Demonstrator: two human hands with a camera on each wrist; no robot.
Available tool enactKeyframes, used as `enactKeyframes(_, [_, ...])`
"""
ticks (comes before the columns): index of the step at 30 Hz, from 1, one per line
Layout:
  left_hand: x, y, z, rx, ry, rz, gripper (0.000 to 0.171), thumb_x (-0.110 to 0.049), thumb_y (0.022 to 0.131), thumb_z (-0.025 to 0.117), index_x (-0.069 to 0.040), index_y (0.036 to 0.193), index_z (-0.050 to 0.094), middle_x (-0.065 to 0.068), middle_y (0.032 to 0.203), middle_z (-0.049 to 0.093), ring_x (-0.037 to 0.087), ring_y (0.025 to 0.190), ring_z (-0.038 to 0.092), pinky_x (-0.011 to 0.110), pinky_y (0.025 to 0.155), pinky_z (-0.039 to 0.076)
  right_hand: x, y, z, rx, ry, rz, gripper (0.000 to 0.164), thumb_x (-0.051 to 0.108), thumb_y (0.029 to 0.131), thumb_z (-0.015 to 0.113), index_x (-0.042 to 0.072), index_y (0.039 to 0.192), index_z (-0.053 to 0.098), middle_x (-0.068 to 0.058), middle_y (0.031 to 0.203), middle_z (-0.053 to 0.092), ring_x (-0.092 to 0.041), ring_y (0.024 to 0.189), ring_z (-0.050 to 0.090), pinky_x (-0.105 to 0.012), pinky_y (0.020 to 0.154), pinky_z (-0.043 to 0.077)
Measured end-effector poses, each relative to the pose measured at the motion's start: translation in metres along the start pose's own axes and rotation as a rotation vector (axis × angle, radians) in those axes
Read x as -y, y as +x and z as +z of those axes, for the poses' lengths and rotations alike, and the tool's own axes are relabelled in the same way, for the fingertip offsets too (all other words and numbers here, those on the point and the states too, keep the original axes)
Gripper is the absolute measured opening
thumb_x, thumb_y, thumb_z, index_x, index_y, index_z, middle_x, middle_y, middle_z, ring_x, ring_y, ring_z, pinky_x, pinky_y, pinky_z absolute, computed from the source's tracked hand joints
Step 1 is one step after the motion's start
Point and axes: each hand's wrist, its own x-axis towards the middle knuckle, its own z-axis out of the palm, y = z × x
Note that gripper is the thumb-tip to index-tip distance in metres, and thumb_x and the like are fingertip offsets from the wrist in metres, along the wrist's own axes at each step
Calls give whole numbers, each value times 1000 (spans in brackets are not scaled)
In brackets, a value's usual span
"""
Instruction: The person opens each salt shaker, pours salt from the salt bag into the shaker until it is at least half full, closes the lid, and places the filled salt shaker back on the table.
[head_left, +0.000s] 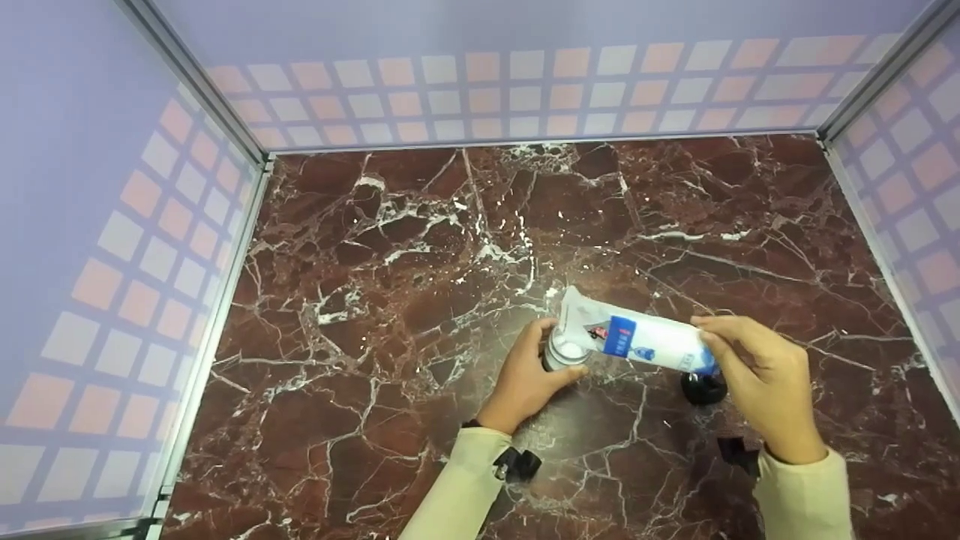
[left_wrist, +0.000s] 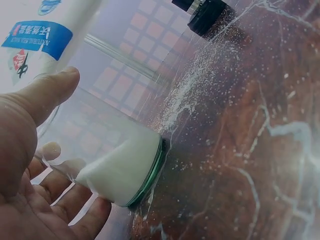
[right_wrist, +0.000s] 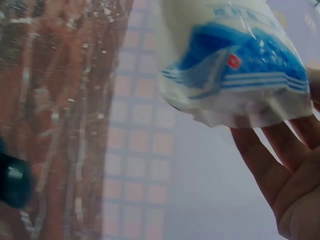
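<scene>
My left hand (head_left: 529,379) is wrapped around a clear glass jar (left_wrist: 117,145), which stands on the tabletop and has white salt (left_wrist: 122,172) heaped in its lower part. Over the jar's mouth lies the narrowed end of a white and blue salt bag (head_left: 649,341), tilted nearly sideways. My right hand (head_left: 769,375) pinches the bag's far, sealed end between thumb and fingers. In the right wrist view, the fingers (right_wrist: 265,160) sit against the bag's crimped edge. Part of the jar is hidden by the bag in the head view.
A black rounded cap-like piece (head_left: 703,388) stands on the table beneath the bag's right end. White grains (left_wrist: 185,95) are scattered over the dark red marble-patterned tabletop (head_left: 337,420). Lilac panels (head_left: 525,45) with checkered squares wall in the back and sides.
</scene>
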Motion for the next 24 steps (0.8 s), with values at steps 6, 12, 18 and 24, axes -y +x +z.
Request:
enactKeyframes(6, [-1,-1,-1,-3,-15,-9,77,-29,75,93,-22,140,53,-2,129,61,17,116,60,39,102,49,-5,-17,9,-124,206,78,21,-30,79,65,-15,91,73,-30,99,73,-12,97,74,-16,80,55])
enactKeyframes(12, [-2,0,0,7,-10,-19,80,-32,75,93,-21,143,51,-1,131,61,16,117,60,38,103,49,-15,-31,15,-162,277,132,19,-31,82,62,-18,94,71,-29,101,73,-17,95,73,-18,77,55])
enactKeyframes(18, [-1,3,0,14,2,18,79,-34,76,92,-21,142,51,-2,130,62,15,116,61,38,103,50,-30,-44,20,-203,456,135,18,-33,83,57,-26,98,65,-31,104,72,-21,100,72,-22,85,55])
enactKeyframes(24, [0,2,-2,14,-12,11,77,-33,75,93,-22,140,53,-4,129,62,13,116,60,33,101,50,-36,-48,22,-188,604,121,16,-33,86,53,-30,100,61,-28,108,73,-25,106,71,-25,92,55])
